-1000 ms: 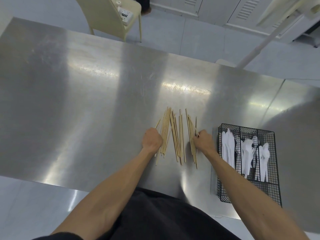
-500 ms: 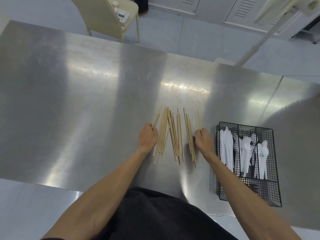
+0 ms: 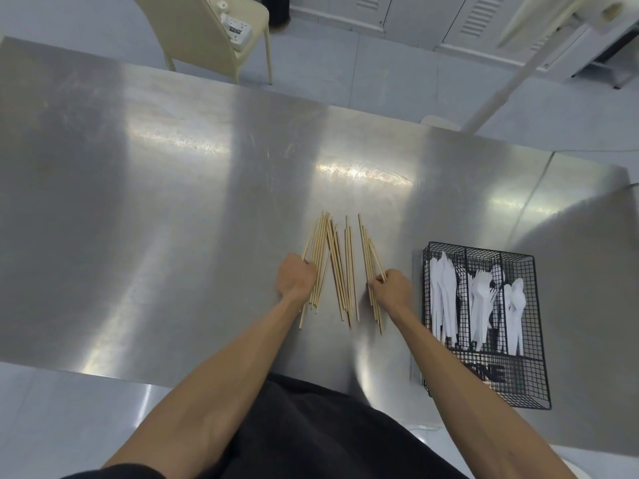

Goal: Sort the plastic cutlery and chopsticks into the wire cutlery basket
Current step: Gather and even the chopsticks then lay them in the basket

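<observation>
Several wooden chopsticks (image 3: pixel 340 267) lie fanned out on the steel table (image 3: pixel 173 202), pointing away from me. My left hand (image 3: pixel 295 276) rests curled against the left bunch, fingers touching a chopstick. My right hand (image 3: pixel 392 286) pinches one or two chopsticks at the right edge of the pile. To the right stands a black wire cutlery basket (image 3: pixel 532 340) with three long compartments holding white plastic cutlery (image 3: pixel 479 299); its front cross section looks bare.
A beige chair (image 3: pixel 204 32) with a small white device on its seat stands beyond the table's far edge. A white pole (image 3: pixel 501 88) slants up at the back right. The table's near edge runs just before my torso.
My right hand has slid toward me along the rightmost chopsticks and closed on them. My left hand stays against the left bunch, barely shifted.
</observation>
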A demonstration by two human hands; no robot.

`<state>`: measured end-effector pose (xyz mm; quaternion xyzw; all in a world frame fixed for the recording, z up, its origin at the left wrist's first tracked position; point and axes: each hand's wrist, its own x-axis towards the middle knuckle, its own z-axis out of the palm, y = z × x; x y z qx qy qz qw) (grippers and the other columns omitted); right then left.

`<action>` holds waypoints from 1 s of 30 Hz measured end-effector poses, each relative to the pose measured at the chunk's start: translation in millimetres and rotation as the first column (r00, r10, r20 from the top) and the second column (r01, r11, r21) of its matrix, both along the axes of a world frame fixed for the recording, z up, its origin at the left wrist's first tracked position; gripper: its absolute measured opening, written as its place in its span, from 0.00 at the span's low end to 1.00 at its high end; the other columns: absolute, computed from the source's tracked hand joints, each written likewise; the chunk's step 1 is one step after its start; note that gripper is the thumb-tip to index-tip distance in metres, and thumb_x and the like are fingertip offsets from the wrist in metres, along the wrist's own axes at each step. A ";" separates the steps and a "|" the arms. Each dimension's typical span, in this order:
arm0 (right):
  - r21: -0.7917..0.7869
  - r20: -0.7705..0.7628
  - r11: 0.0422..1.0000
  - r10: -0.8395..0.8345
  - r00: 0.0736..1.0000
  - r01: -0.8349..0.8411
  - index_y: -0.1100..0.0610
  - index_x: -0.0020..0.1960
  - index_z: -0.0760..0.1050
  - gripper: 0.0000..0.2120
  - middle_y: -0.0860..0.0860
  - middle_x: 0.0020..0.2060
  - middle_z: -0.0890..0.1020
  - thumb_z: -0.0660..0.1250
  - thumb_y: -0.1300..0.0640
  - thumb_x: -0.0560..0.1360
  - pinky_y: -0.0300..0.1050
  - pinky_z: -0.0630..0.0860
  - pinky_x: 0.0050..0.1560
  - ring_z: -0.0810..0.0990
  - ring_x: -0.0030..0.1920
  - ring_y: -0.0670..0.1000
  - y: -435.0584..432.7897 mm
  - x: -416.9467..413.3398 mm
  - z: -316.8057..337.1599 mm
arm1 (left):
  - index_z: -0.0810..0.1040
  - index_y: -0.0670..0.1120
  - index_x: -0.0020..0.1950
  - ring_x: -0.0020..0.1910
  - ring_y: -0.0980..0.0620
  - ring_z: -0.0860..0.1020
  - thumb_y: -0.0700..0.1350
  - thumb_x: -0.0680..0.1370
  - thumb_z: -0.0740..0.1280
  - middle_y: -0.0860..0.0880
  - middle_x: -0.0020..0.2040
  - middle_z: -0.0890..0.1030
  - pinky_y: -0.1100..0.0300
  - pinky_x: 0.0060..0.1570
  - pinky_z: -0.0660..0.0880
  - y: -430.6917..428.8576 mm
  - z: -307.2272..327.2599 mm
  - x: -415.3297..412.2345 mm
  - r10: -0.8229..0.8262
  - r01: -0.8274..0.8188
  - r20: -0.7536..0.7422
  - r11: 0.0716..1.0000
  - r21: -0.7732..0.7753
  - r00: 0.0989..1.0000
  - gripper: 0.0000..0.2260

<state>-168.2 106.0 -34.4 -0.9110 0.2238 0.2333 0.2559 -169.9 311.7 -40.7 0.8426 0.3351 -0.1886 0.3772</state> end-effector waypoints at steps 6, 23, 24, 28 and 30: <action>0.024 -0.062 0.999 -0.028 0.998 0.030 0.60 0.50 0.78 0.08 0.56 0.44 0.82 0.69 0.54 0.79 0.44 0.73 0.36 0.82 0.44 0.57 2.7 4.0 1.7 | 0.79 0.38 0.43 0.34 0.48 0.79 0.39 0.76 0.66 0.44 0.37 0.80 0.59 0.29 0.72 -3.0 6.1 10.2 0.137 -0.145 -0.068 0.979 -0.140 0.988 0.05; 0.427 -0.041 0.877 -0.224 0.974 0.220 0.59 0.59 0.75 0.12 0.50 0.46 0.77 0.55 0.65 0.82 0.41 0.71 0.44 0.75 0.46 0.47 -24.6 -1.6 42.1 | 0.72 0.41 0.44 0.34 0.51 0.71 0.44 0.83 0.57 0.48 0.37 0.73 0.57 0.30 0.63 -1.9 38.0 -4.7 -0.023 0.040 0.217 0.996 -0.074 0.976 0.11; 0.454 -0.055 0.860 -0.233 0.971 0.232 0.60 0.60 0.75 0.13 0.50 0.44 0.76 0.54 0.65 0.82 0.41 0.71 0.43 0.74 0.43 0.47 -27.3 -2.0 43.8 | 0.73 0.40 0.46 0.35 0.50 0.72 0.44 0.84 0.57 0.48 0.38 0.75 0.58 0.31 0.64 -5.0 41.3 -5.2 -0.034 0.054 0.235 0.995 -0.081 0.971 0.12; 0.572 -0.123 0.759 -0.294 0.948 0.310 0.61 0.62 0.74 0.12 0.55 0.41 0.75 0.54 0.63 0.85 0.49 0.79 0.43 0.79 0.38 0.51 -38.6 -6.2 51.1 | 0.74 0.41 0.52 0.36 0.51 0.73 0.43 0.85 0.55 0.47 0.42 0.76 0.58 0.33 0.68 -19.0 49.0 -6.2 -0.036 0.102 0.283 0.969 -0.224 0.959 0.10; 0.635 -0.143 0.705 -0.297 0.944 0.318 0.61 0.62 0.74 0.11 0.56 0.43 0.77 0.54 0.62 0.86 0.47 0.81 0.37 0.81 0.35 0.51 -44.8 -10.1 58.4 | 0.73 0.43 0.55 0.36 0.50 0.74 0.41 0.84 0.54 0.47 0.43 0.76 0.58 0.32 0.71 -28.1 50.9 -7.7 0.006 0.101 0.277 0.923 -0.370 0.961 0.09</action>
